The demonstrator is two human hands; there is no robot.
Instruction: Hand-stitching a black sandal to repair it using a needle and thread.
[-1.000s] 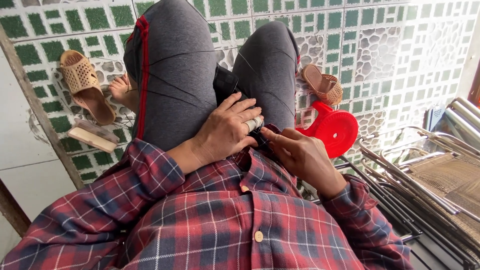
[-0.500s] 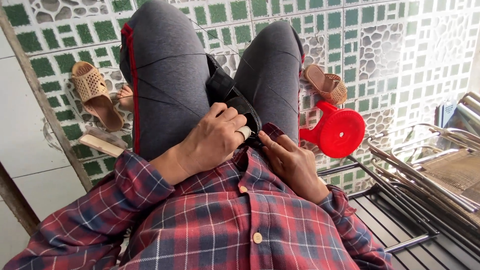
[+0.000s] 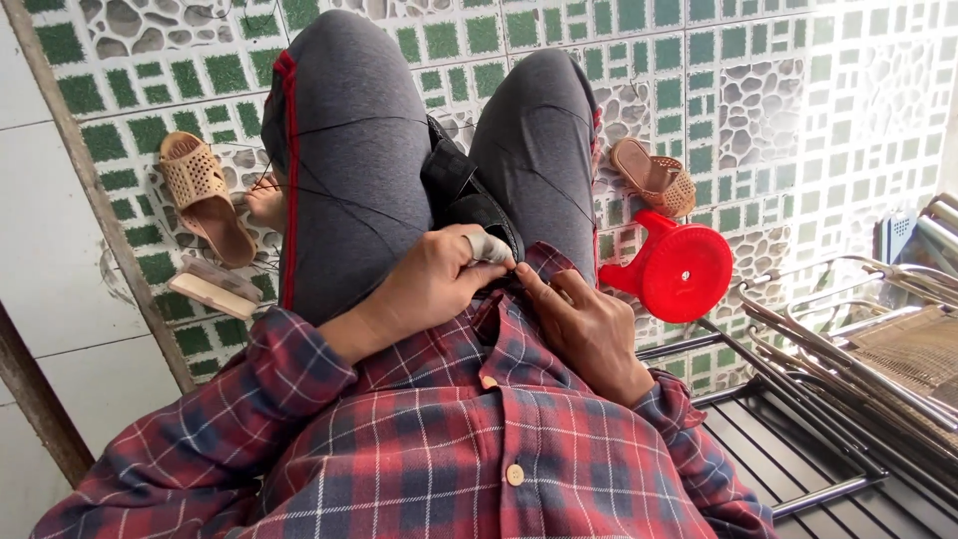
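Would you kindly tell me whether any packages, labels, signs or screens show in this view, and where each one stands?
None can be made out: no package, label, sign or screen.
Nearest the hands: a black strap-like thing between the knees, held by the left hand and right hand.
Red round plastic stool, tipped on the tiled floor, right.

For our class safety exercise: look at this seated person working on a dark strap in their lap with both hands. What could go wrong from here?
1. The left hand, its fingertip wrapped in white, and the right hand pinch the dark strap close together; a slip might hurt a finger.
2. Thin threads stretch across the knees and could snag.
3. The red stool lies tipped near the feet, a possible trip hazard.
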